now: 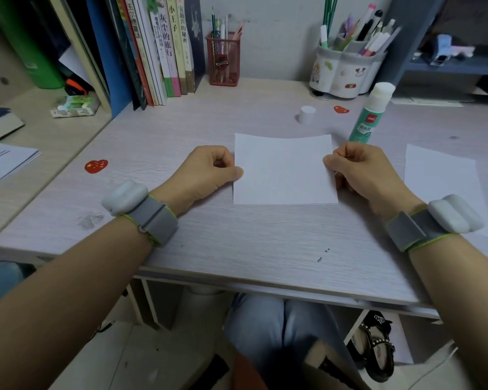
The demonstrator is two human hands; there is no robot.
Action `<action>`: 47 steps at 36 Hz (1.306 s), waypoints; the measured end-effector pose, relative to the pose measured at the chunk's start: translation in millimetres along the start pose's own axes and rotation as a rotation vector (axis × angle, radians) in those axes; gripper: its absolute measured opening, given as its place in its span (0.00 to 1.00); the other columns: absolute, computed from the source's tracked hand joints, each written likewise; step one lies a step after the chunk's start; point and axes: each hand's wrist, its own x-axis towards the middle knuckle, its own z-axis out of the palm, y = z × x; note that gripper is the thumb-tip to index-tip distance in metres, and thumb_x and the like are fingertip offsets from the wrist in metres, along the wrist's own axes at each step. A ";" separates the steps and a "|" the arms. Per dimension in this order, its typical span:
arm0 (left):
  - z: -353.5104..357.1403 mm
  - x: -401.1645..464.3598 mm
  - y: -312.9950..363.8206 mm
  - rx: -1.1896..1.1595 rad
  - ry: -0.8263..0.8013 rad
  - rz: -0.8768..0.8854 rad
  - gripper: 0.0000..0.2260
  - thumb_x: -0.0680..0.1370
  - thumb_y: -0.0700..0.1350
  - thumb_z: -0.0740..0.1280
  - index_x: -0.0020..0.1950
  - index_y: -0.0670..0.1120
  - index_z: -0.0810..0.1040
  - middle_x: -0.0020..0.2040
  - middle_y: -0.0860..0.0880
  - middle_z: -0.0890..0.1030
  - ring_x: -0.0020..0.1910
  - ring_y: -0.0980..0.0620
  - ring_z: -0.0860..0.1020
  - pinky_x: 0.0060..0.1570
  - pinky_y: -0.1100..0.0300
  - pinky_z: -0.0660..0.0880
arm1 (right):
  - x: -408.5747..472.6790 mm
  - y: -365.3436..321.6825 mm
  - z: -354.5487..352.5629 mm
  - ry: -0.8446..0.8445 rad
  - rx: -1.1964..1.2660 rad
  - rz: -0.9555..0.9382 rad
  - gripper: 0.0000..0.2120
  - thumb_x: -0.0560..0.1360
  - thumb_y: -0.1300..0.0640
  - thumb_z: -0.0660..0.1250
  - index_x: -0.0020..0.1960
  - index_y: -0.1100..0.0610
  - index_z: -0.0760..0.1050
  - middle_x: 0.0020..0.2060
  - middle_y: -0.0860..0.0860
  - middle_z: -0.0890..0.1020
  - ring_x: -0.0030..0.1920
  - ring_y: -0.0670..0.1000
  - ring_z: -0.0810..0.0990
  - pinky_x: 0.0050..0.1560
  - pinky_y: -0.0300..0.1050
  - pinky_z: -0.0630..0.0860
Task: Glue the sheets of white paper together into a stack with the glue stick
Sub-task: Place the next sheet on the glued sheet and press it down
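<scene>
- Left hand (209, 171) sits at the left edge of the white sheet (283, 170), fingers curled, thumb laid over the edge; it seems to pinch the paper between thumb and forefinger, though the underside of the grip is hidden.
- That sheet lies flat on the bench (237, 237), midway between both hands, its near edge roughly parallel to the bench front. A faint second line along the near edge suggests more than one layer, so it may already be the start of the stack; I cannot be sure from this view.
- Right hand (364, 170) mirrors the other at the sheet's right edge, fingers curled in, thumb and forefinger pinching the paper.
- Just behind the right hand, touching nothing, the glue stick (373, 114) stands upright and uncapped, its long axis vertical and leaning slightly in this wide view. Its white cap (306, 114) stands apart on the bench, further left and back.
- Further right, a loose sheet (441, 178) lies flat, partly under the right wrist.
- Judgement: both the glue stick and the loose sheet lie on the right-hand side, so the right hand is the nearer one for the coming reach, forward for the glue; the left would need to keep the middle sheet pinned.
</scene>
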 end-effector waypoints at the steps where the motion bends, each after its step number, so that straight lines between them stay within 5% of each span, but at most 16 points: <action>1: 0.0 -0.2 0.0 0.004 0.001 0.000 0.09 0.73 0.39 0.70 0.35 0.43 0.73 0.34 0.48 0.76 0.34 0.55 0.72 0.38 0.66 0.70 | 0.0 0.0 0.3 0.001 0.003 0.000 0.10 0.76 0.57 0.66 0.37 0.55 0.72 0.28 0.51 0.75 0.20 0.39 0.69 0.32 0.38 0.67; 14: 1.3 -1.2 -0.4 0.018 0.011 0.015 0.07 0.73 0.39 0.70 0.37 0.41 0.74 0.37 0.45 0.77 0.36 0.52 0.73 0.39 0.62 0.71 | -0.3 -0.1 0.1 0.001 -0.005 -0.007 0.08 0.76 0.57 0.66 0.40 0.58 0.73 0.27 0.51 0.74 0.19 0.39 0.69 0.23 0.29 0.67; 27: 3.1 -1.8 0.1 0.023 0.033 0.044 0.09 0.73 0.39 0.70 0.34 0.44 0.74 0.33 0.52 0.77 0.30 0.63 0.73 0.33 0.75 0.70 | -0.4 2.0 0.9 -0.003 0.019 -0.024 0.06 0.75 0.59 0.67 0.43 0.62 0.75 0.27 0.51 0.75 0.19 0.39 0.70 0.25 0.29 0.68; 41: 3.2 -2.5 -0.8 0.007 0.027 0.067 0.10 0.73 0.38 0.71 0.34 0.44 0.73 0.32 0.54 0.76 0.27 0.67 0.73 0.32 0.76 0.69 | 1.6 7.3 -3.3 -0.106 0.066 -0.058 0.11 0.69 0.62 0.75 0.35 0.55 0.73 0.22 0.44 0.78 0.22 0.40 0.73 0.27 0.31 0.71; 47: 2.8 -1.7 -2.4 0.018 0.030 0.074 0.10 0.72 0.39 0.71 0.33 0.45 0.73 0.33 0.52 0.76 0.28 0.65 0.73 0.33 0.76 0.69 | 2.1 7.9 -5.2 -0.133 0.039 -0.065 0.10 0.68 0.61 0.76 0.37 0.55 0.73 0.30 0.51 0.79 0.26 0.42 0.74 0.33 0.35 0.74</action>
